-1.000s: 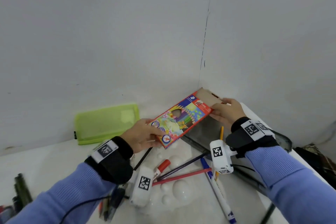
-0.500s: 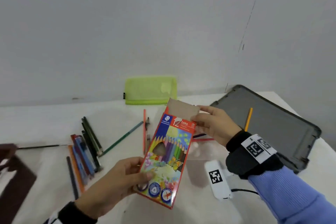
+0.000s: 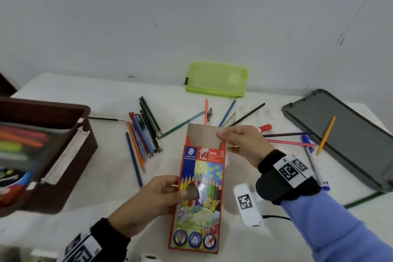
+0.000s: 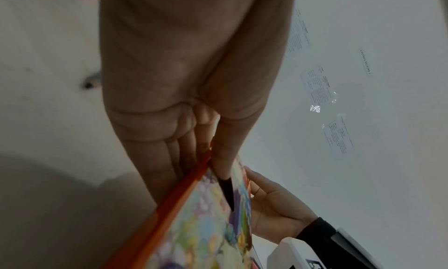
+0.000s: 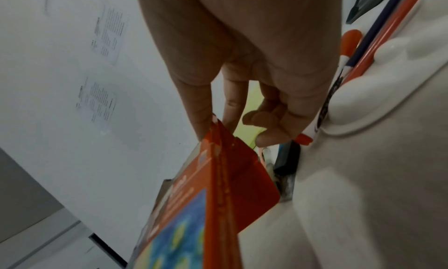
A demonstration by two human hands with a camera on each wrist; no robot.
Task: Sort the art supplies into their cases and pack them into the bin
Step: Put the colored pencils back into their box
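Both hands hold a red coloured-pencil box [image 3: 198, 193] above the white table [image 3: 95, 176]: the left hand [image 3: 148, 202] grips its left edge near the middle, thumb on the printed front and fingers behind, while the right hand [image 3: 244, 144] pinches the open brown top flap [image 3: 202, 134] between thumb and forefinger. Left of the box, a cluster of loose coloured pencils [image 3: 142, 132] lies on the table, and further left stands a brown bin [image 3: 70, 155] already holding markers. Beyond the box, against the wall, rests a lime-green mesh pouch [image 3: 217, 80]. Right of the box lie more pencils and a red-capped marker [image 3: 264, 127], and further right a dark grey case [image 3: 348, 134] lies open with an orange pencil [image 3: 326, 135] on it.
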